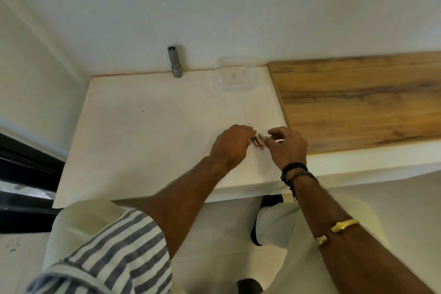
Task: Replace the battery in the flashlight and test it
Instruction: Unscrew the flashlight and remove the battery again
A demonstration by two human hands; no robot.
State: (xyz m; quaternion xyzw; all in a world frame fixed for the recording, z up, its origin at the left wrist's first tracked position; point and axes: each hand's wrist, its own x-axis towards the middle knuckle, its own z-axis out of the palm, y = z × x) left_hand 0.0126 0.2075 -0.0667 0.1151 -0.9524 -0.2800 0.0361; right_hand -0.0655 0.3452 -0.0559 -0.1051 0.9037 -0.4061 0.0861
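Striped sleeve (114, 253) nearest, on left arm. Both hands meet near tabletop's (143, 131) right edge: left hand (230, 145) & right hand (287, 148) fingers pinch small copper-toned batteries (258, 141), count unclear, partly hidden. Grey flashlight (174, 61) stands upright at far edge, w/ clear container (235, 76) beside it.

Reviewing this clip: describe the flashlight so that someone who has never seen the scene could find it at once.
Start at the white tabletop and follow it to its far edge against the wall. The flashlight stands there upright, left of a clear plastic container. It is the only grey metal cylinder, well away from both hands and the small batteries between them.
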